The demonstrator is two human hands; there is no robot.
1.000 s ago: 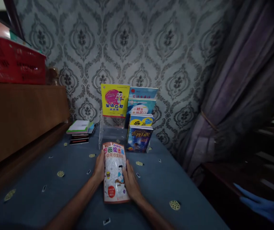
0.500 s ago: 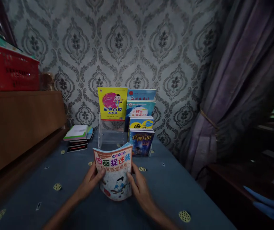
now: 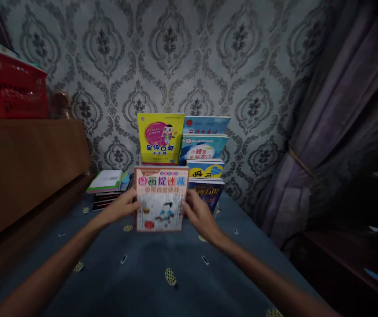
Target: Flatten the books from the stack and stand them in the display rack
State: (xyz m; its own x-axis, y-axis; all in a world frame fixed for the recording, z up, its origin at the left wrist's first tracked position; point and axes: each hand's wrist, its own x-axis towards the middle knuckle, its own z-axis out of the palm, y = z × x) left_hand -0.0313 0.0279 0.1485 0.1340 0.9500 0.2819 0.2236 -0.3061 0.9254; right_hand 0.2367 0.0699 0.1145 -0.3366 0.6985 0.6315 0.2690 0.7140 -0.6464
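A picture book (image 3: 160, 207) with a brown-edged cover and colourful lettering is held upright between my two hands. My left hand (image 3: 127, 206) grips its left edge, thumb on the front cover. On the opposite edge, my right hand (image 3: 199, 212) pinches the book the same way. Behind it stands a tiered book rack, mostly hidden by the held book. A yellow workbook (image 3: 161, 138) fills the rack's upper left tier. Its right column carries a light blue book (image 3: 206, 125), a teal book (image 3: 204, 147), a yellow-and-blue book (image 3: 205, 170) and a dark blue book (image 3: 213, 193).
A small pile of books (image 3: 106, 181) lies left of the rack on the dark blue patterned cloth (image 3: 142, 277). A red basket (image 3: 10, 86) sits on a brown wooden cabinet (image 3: 30, 167) at left. A purple curtain (image 3: 308, 145) hangs at right, beside the patterned wall (image 3: 169, 66).
Both hands have carried the picture book forward and up, closer to the rack. Its cover, bowed before, now looks flat. The camera view has shifted slightly nearer the rack.
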